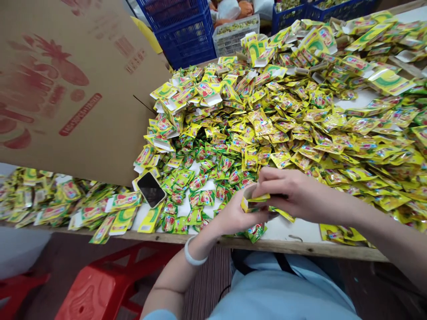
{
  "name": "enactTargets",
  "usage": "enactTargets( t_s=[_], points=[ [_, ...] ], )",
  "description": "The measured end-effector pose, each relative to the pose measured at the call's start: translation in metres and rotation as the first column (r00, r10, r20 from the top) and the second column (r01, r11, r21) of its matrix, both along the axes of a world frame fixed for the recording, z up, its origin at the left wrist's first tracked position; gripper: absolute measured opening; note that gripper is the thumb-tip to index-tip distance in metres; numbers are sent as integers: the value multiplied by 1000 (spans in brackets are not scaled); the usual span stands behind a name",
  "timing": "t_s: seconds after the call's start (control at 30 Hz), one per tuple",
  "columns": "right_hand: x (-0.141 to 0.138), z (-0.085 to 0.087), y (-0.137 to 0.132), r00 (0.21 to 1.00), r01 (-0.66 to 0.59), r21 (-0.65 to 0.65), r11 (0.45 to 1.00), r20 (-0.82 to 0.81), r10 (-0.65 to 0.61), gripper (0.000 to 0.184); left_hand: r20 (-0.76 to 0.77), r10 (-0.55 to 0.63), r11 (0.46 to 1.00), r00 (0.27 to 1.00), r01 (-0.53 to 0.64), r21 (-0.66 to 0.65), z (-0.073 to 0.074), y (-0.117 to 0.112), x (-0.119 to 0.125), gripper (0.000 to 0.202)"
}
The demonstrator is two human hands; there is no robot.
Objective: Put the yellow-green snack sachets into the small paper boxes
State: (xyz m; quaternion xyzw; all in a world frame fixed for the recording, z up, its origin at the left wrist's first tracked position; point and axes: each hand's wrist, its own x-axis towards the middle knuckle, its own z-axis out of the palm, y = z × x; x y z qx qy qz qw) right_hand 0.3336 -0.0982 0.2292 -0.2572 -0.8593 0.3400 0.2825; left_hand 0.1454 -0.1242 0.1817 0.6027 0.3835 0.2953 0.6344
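Observation:
My left hand is closed around a small yellow carton whose end stands open. Bent over that carton, my right hand pinches a yellow candy packet at its mouth; my fingers partly hide both. Another yellow piece pokes out below my right hand. A green candy packet lies at the table edge under my left hand. Green watermelon-print packets are scattered left of my hands, and a large heap of yellow packets spreads beyond and to the right.
Flattened and open cartons lie along the back of the heap. A phone rests on more cartons at left. A big cardboard box stands behind it. Blue crates and a white crate are beyond; a red stool is below.

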Motion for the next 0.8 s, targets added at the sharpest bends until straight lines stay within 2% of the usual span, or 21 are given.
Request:
enactTargets(
  t_s=[0.07,0.13,0.2,0.3,0.4,0.47,0.6,0.7,0.8],
  points=[
    [6,5,-5,989,-74,-12,997,126,75,19,-31,-54,998,998,55,20,-1,2,-1,25],
    [11,8,-10,982,-81,-72,994,167,92,21,-34,-111,994,993,110,-19,0,4,-1,24],
    [15,6,-13,992,-24,-102,995,119,37,18,-40,-174,983,984,171,-67,3,5,-1,24],
    [19,-2,-17,999,43,-3,999,-15,-43,13,-79,-222,974,972,217,-65,10,3,1,25],
    [22,-13,-24,997,-14,65,998,-81,19,27,-123,-265,964,956,260,-51,13,-3,6,22],
    [23,-23,-30,995,-31,14,999,-96,32,29,-121,-310,950,943,302,-79,9,-9,11,23],
    [29,-44,-45,989,52,-166,985,-124,-73,26,-50,-333,938,942,326,-115,-6,-16,17,24],
    [36,-48,-52,996,21,-170,985,-84,-36,30,-63,-317,947,946,312,-78,-14,-15,18,31],
    [41,-43,-55,1000,-3,-148,989,11,5,25,-72,-338,941,938,336,-34,-13,-12,18,41]
  ],
)
